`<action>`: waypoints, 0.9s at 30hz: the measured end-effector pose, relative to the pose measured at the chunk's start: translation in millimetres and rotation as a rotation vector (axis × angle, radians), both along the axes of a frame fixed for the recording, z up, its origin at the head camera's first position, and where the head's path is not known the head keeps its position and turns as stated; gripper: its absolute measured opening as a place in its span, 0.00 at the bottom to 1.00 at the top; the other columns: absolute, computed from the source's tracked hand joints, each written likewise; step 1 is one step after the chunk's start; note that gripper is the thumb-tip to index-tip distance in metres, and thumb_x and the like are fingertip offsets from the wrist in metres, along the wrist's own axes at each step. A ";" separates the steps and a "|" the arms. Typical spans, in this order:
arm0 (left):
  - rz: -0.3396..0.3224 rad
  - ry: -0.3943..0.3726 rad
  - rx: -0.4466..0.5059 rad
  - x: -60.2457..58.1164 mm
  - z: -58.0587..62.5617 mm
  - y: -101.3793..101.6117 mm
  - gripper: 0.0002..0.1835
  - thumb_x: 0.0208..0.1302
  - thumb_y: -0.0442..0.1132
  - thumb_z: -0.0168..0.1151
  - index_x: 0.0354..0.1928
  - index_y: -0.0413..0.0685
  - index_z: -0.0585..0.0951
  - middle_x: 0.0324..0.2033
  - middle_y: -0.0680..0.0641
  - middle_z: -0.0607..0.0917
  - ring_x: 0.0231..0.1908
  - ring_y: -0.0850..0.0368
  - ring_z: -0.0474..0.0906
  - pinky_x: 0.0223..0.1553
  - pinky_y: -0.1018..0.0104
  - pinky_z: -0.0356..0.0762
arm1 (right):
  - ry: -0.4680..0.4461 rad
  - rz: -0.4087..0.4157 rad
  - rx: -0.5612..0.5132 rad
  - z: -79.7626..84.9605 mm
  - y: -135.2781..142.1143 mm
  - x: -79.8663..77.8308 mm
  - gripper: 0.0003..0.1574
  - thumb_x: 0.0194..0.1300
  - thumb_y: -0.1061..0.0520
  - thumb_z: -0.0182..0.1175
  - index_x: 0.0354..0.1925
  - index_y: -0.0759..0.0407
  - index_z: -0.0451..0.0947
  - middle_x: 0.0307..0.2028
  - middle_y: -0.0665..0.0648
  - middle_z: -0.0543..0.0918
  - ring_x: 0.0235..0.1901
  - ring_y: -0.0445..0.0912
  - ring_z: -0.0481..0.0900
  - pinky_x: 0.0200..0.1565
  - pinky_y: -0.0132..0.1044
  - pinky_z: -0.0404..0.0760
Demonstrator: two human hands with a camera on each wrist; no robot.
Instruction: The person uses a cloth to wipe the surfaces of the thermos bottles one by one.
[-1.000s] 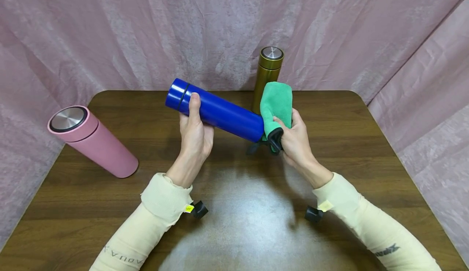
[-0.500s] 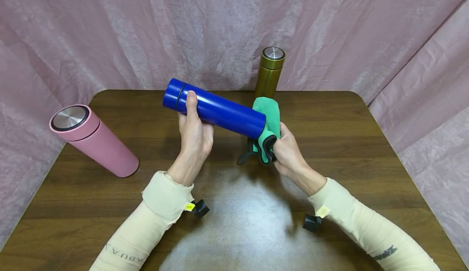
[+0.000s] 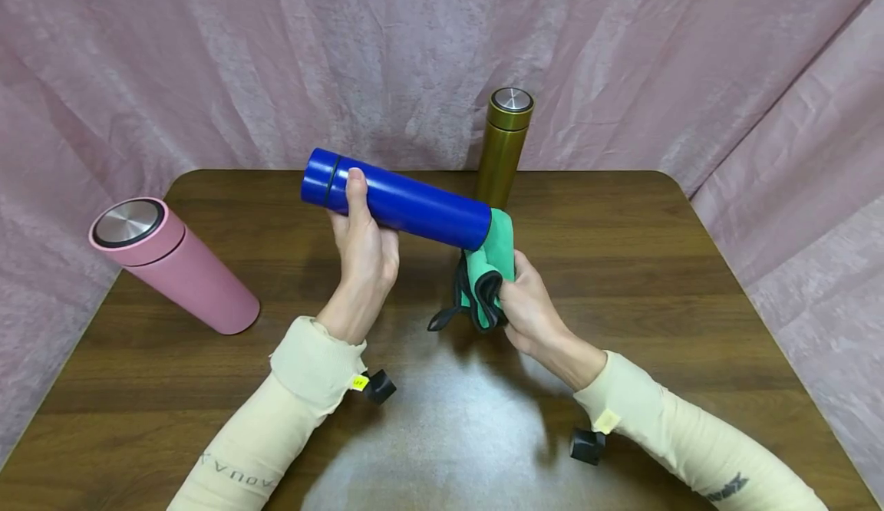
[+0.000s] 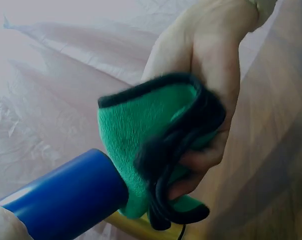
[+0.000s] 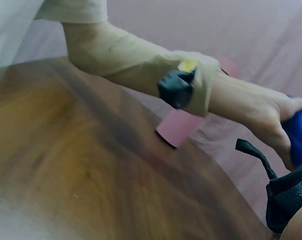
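A blue thermos bottle [image 3: 421, 208] is held in the air, tilted, its lid end up to the left. My left hand [image 3: 362, 254] grips it near the lid, thumb across the front. In my right hand [image 3: 535, 308] a green cloth [image 3: 499, 246] with black edging is bunched, lying at the bottle's lower right end. The left wrist view shows the cloth [image 4: 135, 135] against the bottle's end [image 4: 75, 195], with the right fingers curled round its folds. A black loop [image 5: 253, 150] hangs from the cloth in the right wrist view.
On the brown wooden table [image 3: 642, 281], a pink thermos bottle [image 3: 186, 273] stands at the left. A gold thermos bottle [image 3: 506, 150] stands at the back, its lower part behind the cloth. Pink curtains [image 3: 387, 58] hang behind the table and at its sides.
My right hand and the cloth have moved left and toward me, from over the bottle's end to its underside. The blue bottle has shifted slightly left and levelled a little.
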State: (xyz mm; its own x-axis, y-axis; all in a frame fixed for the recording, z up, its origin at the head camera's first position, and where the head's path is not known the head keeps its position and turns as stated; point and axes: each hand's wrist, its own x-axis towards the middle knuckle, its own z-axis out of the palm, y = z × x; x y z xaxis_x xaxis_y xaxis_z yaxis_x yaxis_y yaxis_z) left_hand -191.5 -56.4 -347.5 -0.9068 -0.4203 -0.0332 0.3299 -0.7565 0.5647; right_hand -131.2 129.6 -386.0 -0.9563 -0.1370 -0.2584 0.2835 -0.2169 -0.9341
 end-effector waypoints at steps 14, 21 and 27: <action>0.062 0.150 -0.234 -10.5 -3.1 -3.5 0.37 0.71 0.33 0.65 0.74 0.55 0.56 0.54 0.45 0.77 0.54 0.51 0.76 0.63 0.59 0.72 | 0.018 0.030 0.123 5.9 8.9 18.5 0.33 0.78 0.62 0.56 0.75 0.56 0.59 0.61 0.65 0.76 0.51 0.51 0.83 0.52 0.39 0.83; 0.091 0.120 -0.410 -19.9 -13.2 -8.9 0.40 0.66 0.31 0.70 0.74 0.52 0.58 0.51 0.45 0.80 0.51 0.49 0.78 0.62 0.58 0.73 | 0.084 0.123 0.382 14.0 36.0 15.4 0.35 0.74 0.61 0.62 0.74 0.56 0.63 0.58 0.65 0.78 0.44 0.52 0.85 0.44 0.42 0.86; 0.077 0.094 -0.518 -29.6 -18.5 -15.1 0.39 0.64 0.34 0.73 0.71 0.52 0.61 0.51 0.44 0.80 0.51 0.48 0.79 0.61 0.57 0.74 | 0.271 0.127 0.676 26.3 62.3 13.1 0.33 0.70 0.60 0.66 0.70 0.57 0.71 0.52 0.63 0.82 0.39 0.52 0.85 0.40 0.43 0.85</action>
